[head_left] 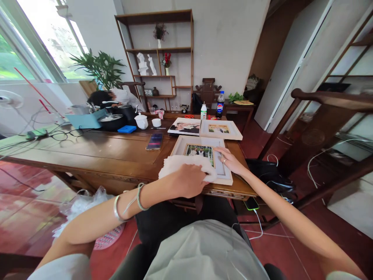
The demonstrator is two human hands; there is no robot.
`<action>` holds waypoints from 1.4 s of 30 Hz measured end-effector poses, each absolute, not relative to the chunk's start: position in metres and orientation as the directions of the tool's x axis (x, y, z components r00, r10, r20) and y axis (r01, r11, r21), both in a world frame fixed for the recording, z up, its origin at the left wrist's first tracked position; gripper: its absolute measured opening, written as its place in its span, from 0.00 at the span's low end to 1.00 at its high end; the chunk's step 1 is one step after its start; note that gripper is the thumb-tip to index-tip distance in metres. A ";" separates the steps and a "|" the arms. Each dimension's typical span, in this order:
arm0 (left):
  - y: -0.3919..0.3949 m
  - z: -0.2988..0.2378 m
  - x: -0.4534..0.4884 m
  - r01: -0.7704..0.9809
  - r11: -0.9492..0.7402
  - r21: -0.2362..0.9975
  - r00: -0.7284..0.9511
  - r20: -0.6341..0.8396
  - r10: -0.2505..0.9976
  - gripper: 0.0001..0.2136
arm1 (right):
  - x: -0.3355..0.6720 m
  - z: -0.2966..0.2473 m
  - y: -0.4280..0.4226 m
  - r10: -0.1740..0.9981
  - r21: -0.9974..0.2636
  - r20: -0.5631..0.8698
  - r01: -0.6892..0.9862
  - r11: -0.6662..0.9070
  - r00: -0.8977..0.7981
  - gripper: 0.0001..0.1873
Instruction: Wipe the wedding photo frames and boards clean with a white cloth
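A white picture frame [229, 178] lies flat at the near edge of the wooden table, with a photo [201, 151] of people behind its front. My left hand [189, 179] is closed on a crumpled white cloth [171, 165], which covers the frame's near left part. Its fingertips are partly hidden. Stretched fingers of my right hand [229, 158] rest on the frame's right side, apart from the cloth. Just beyond are a second white frame [237, 134] with a photo and a wedding-style picture [183, 126], lying side by side.
On the wooden table [122, 151] are a phone [154, 141], a blue box [127, 129], a white teapot [141, 121], a white bottle [203, 112] and a Pepsi bottle [220, 105]. Another person [128, 95] leans at the far side. A dark chair [317, 132] stands right.
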State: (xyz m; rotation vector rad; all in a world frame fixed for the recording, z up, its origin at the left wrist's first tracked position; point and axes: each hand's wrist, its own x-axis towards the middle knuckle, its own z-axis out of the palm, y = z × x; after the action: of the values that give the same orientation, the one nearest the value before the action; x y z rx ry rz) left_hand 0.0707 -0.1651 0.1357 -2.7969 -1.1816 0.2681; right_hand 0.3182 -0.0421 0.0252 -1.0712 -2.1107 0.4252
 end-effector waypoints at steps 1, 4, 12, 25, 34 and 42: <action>-0.165 0.136 0.074 0.722 -0.676 -0.144 0.664 -0.128 0.737 0.18 | 0.318 0.025 -0.042 0.800 -0.569 0.448 0.563 0.599 -0.399 0.27; -0.140 0.127 0.084 0.788 -0.600 -0.140 0.587 -0.124 0.800 0.16 | 0.320 0.024 -0.040 0.792 -0.565 0.449 0.555 0.610 -0.414 0.28; -0.020 0.087 0.088 0.837 -0.509 -0.200 0.534 0.100 0.839 0.18 | 0.320 0.023 -0.037 0.775 -0.551 0.465 0.545 0.632 -0.427 0.25; -0.116 0.129 0.099 0.457 -0.882 -0.117 0.876 -0.110 0.469 0.12 | 0.318 0.025 -0.042 0.819 -0.603 0.459 0.557 0.571 -0.344 0.27; -0.138 0.119 0.107 0.580 -0.808 -0.106 0.813 0.004 0.583 0.15 | 0.320 0.026 -0.040 0.820 -0.622 0.459 0.535 0.571 -0.342 0.23; -0.071 0.109 0.121 0.811 -0.571 -0.129 0.569 -0.052 0.820 0.15 | 0.320 0.022 -0.035 0.829 -0.632 0.451 0.538 0.558 -0.330 0.23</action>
State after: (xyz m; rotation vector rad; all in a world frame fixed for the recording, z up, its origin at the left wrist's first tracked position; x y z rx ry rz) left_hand 0.1211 -0.0706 0.1090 -2.7022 -1.4081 0.1619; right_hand 0.3204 -0.0350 0.0222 -1.0966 -2.0198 0.4801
